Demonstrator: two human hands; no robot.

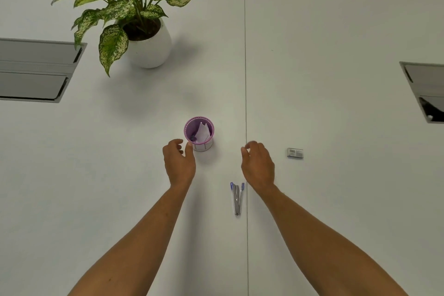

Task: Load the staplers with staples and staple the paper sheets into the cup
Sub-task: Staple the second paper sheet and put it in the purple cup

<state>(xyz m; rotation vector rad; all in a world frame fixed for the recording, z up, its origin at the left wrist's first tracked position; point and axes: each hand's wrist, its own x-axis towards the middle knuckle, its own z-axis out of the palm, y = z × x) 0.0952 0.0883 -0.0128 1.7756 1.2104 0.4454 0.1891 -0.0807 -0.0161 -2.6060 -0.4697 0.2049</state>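
- Cup [199, 134] stood on the table [336, 79] with paper [203, 132] inside, just beside the left hand [179, 162]; thumb at its side, contact unclear.
- Left hand's fingers hung loosely curled, gripping nothing.
- Right hand [257, 166] hovered empty, fingers relaxed, well apart from the cup.
- Stapler [237, 198] lay swung open between the forearms, near the right wrist.
- Staple box [295, 153] lay right of the right hand.
- Plant [134, 19] stood farther back, left.

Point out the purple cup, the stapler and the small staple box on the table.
purple cup [203, 148]: head view, on its pale outer wall.
stapler [237, 199]: head view, on its metal body.
staple box [295, 153]: head view, on its top face.
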